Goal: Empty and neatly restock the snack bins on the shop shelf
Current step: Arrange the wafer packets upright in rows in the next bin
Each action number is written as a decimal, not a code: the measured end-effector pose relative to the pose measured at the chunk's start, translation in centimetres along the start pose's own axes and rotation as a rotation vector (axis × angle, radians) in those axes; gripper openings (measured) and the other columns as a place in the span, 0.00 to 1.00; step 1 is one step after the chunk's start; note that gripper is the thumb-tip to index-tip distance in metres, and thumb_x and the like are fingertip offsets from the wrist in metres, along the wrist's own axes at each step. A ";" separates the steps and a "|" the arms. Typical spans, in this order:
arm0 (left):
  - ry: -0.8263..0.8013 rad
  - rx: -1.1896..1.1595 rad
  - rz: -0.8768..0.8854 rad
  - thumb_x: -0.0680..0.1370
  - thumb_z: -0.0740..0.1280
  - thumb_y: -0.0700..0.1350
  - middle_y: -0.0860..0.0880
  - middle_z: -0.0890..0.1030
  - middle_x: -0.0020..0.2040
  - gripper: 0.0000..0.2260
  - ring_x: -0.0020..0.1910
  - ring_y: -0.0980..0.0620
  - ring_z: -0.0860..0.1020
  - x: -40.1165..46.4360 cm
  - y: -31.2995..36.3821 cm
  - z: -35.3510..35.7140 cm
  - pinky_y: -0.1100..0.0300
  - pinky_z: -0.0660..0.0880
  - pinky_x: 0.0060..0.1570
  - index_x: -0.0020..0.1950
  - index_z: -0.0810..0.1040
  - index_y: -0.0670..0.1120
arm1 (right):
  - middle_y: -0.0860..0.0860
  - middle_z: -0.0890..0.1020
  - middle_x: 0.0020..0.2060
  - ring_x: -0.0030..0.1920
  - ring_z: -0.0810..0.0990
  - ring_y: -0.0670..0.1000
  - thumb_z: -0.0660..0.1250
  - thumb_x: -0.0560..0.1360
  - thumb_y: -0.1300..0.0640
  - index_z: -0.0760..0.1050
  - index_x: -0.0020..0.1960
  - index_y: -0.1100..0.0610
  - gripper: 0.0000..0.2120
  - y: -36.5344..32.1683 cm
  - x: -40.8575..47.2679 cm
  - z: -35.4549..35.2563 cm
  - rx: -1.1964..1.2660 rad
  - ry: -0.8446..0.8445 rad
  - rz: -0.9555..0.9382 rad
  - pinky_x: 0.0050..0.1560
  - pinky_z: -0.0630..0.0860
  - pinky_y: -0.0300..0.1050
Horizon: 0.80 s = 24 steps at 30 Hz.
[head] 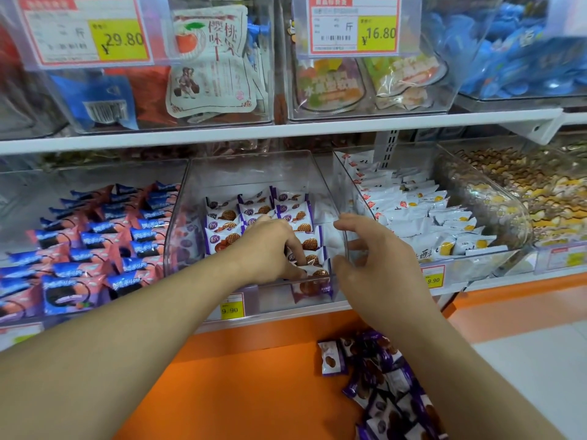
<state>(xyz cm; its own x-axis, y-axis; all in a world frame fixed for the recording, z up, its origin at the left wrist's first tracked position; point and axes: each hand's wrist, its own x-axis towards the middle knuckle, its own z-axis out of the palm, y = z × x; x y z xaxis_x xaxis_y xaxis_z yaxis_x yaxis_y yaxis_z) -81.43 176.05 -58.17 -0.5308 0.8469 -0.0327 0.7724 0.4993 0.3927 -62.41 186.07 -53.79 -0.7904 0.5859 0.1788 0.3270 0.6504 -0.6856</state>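
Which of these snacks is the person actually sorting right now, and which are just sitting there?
In the job:
- clear middle bin
- purple-and-white packets in rows
- loose purple packets below
- left hand, right hand

Just there:
- blue-and-pink packets
- white-and-yellow packets
- upper-shelf bins

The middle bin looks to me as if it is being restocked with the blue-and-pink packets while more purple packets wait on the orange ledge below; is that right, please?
Not quite: the head view shows the middle bin being restocked with purple packets, under the left hand. The blue-and-pink packets fill the bin beside it. More purple packets do wait on the orange ledge.
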 end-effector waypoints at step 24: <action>-0.593 -0.336 -0.134 0.77 0.74 0.58 0.51 0.64 0.79 0.30 0.79 0.48 0.60 -15.8 -2.5 26.7 0.54 0.61 0.75 0.78 0.69 0.57 | 0.49 0.79 0.65 0.65 0.78 0.52 0.72 0.76 0.57 0.70 0.76 0.50 0.30 17.0 -3.4 12.3 -0.482 -0.883 0.036 0.61 0.72 0.37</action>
<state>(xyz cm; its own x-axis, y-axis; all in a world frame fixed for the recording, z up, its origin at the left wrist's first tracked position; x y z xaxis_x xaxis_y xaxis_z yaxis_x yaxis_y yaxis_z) -65.64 166.31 -83.13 -0.2600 0.7866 -0.5601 0.5128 0.6040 0.6102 -60.49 189.17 -74.73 -0.8130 0.1676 -0.5576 0.3780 0.8804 -0.2865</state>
